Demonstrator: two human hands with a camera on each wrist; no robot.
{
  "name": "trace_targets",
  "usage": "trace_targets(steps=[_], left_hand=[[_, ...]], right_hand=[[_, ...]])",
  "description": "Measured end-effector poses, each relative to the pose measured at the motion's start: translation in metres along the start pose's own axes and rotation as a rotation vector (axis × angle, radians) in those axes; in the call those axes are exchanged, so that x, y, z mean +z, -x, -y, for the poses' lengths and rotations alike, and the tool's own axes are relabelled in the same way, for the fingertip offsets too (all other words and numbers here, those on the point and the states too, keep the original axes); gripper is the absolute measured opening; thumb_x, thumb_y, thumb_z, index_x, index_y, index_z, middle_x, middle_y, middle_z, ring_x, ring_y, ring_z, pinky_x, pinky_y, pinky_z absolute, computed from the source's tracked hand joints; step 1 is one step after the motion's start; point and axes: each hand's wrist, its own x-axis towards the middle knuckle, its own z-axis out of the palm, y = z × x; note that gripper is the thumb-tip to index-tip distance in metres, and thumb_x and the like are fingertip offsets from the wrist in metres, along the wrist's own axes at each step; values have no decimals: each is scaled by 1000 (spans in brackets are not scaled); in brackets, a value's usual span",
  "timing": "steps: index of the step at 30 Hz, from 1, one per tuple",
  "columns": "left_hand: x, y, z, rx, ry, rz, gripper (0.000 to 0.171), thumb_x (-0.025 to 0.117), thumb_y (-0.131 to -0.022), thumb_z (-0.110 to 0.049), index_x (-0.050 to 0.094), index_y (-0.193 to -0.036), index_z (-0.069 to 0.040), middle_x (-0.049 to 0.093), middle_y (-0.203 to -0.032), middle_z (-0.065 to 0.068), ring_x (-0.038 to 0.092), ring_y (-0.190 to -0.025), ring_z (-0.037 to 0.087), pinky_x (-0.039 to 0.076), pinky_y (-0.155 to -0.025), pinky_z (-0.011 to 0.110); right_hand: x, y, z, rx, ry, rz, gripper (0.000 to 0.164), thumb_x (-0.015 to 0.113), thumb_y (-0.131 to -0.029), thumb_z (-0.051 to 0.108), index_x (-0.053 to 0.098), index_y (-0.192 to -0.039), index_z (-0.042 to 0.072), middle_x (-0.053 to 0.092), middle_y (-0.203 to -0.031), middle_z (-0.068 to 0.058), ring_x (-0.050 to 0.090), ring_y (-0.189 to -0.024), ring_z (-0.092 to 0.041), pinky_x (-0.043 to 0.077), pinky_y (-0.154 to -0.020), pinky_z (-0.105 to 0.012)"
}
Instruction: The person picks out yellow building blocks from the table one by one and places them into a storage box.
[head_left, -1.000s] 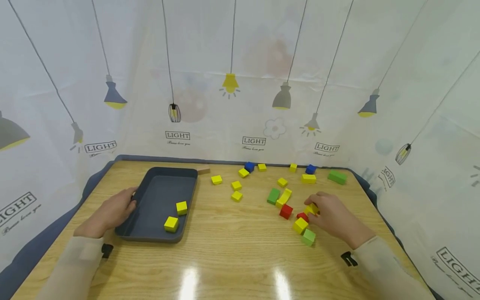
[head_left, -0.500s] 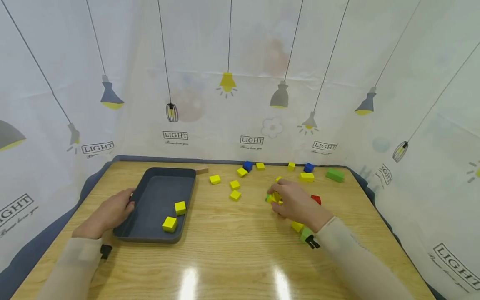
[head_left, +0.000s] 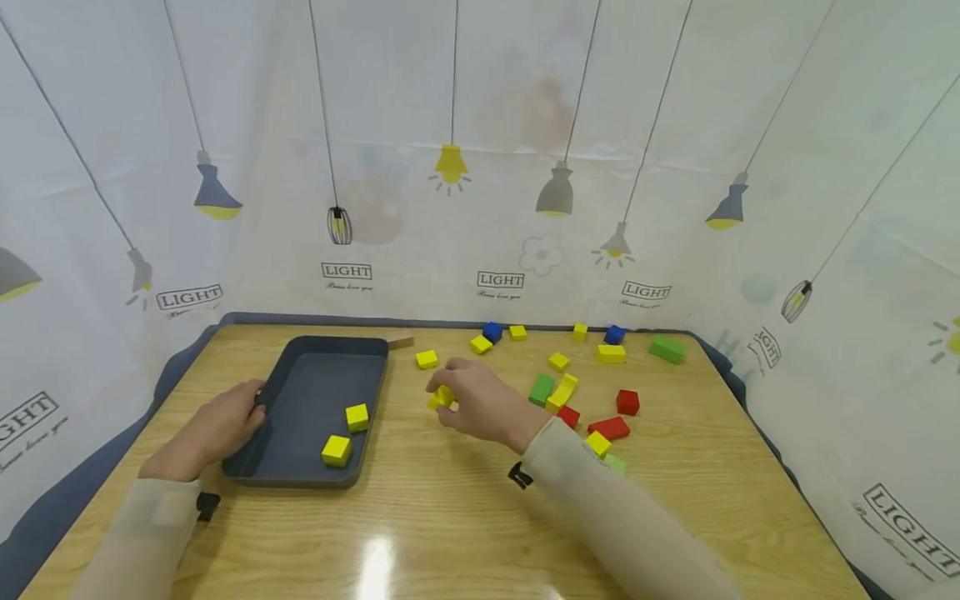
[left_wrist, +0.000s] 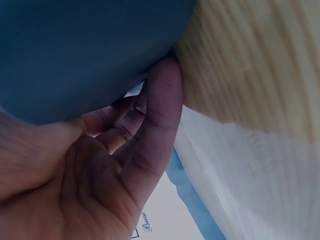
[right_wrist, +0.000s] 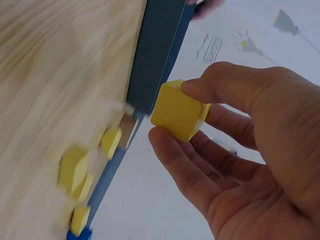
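Observation:
A dark grey rectangular tray (head_left: pixel 315 387) lies on the left of the table, with two yellow cubes (head_left: pixel 337 451) near its right side. My left hand (head_left: pixel 213 429) holds the tray's left rim; in the left wrist view its fingers (left_wrist: pixel 160 100) bend at the tray's edge. Between thumb and fingers, my right hand (head_left: pixel 487 404) pinches a yellow cube (right_wrist: pixel 177 112) to the right of the tray, above the table. Some yellow shows behind the held cube in the right wrist view.
On the right lie a green block (head_left: pixel 542 389), a curved yellow block (head_left: pixel 562 392), red blocks (head_left: pixel 627 402) and a yellow cube (head_left: pixel 597 443). Several yellow and two blue blocks (head_left: pixel 492 332) sit toward the back edge. A tan wooden block (head_left: pixel 401 340) touches the tray's far corner.
My right hand has picked up the yellow cube among the blocks on the right and carried it left toward the tray. The left hand stays on the rim.

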Motion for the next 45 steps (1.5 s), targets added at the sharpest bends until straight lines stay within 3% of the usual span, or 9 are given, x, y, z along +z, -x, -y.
trace_targets(steps=[7,12,18,23,27,31,35,39,45], left_hand=[[2,0,2,13,-4,-11,45,62,-111,-2,54,-146,25,67,-139,49,71,-127,65,59,-105,75],[2,0,3,12,2,0,46,62,-111,-3,54,-147,25,67,-140,49,71,-127,65,59,-104,75],[-2,0,1,3,14,12,45,62,-112,-4,54,-147,24,67,-139,48,72,-124,63,60,-102,75],[-4,2,-1,31,30,-2,43,62,-111,-2,55,-144,25,69,-135,47,74,-119,61,61,-99,74],[-4,4,-2,43,35,-7,42,61,-111,-1,56,-143,26,70,-133,47,75,-117,61,61,-99,74],[-4,4,-1,37,23,-1,43,61,-111,-1,56,-144,26,69,-135,48,74,-120,62,62,-100,74],[-3,3,-2,19,17,19,45,62,-112,-2,54,-146,26,66,-140,49,71,-125,65,61,-102,74],[-3,3,-2,9,8,28,46,62,-112,-2,54,-147,26,66,-142,50,70,-128,66,60,-104,75],[-1,2,-2,11,-9,22,46,63,-112,-2,53,-146,27,66,-141,50,69,-128,67,60,-105,75]], right_hand=[[31,-44,52,-143,71,49,34,82,-109,17,80,-141,11,79,-135,-5,71,-107,-12,60,-92,-17],[50,-67,91,-232,148,90,32,80,-110,20,81,-141,13,78,-132,-3,68,-102,-8,56,-87,-13],[66,-82,129,-326,212,124,32,79,-111,21,80,-143,15,78,-134,2,73,-109,-4,56,-89,-8],[70,-86,145,-331,212,179,35,77,-113,23,78,-148,19,77,-140,4,73,-119,-2,56,-96,-7],[70,-83,148,-313,213,196,38,76,-114,26,76,-152,20,75,-144,5,74,-121,-1,55,-98,-7],[70,-80,141,-329,218,144,38,76,-113,24,77,-151,19,76,-140,3,72,-107,0,54,-90,-7],[67,-74,127,-314,226,87,39,76,-113,26,77,-151,18,75,-138,0,70,-104,-4,55,-88,-10],[60,-66,109,-252,225,33,41,77,-113,30,76,-153,20,74,-137,-1,67,-103,-7,55,-82,-13],[47,-54,73,-117,122,-14,42,80,-111,27,77,-152,17,71,-139,-2,62,-102,-8,53,-79,-14]])
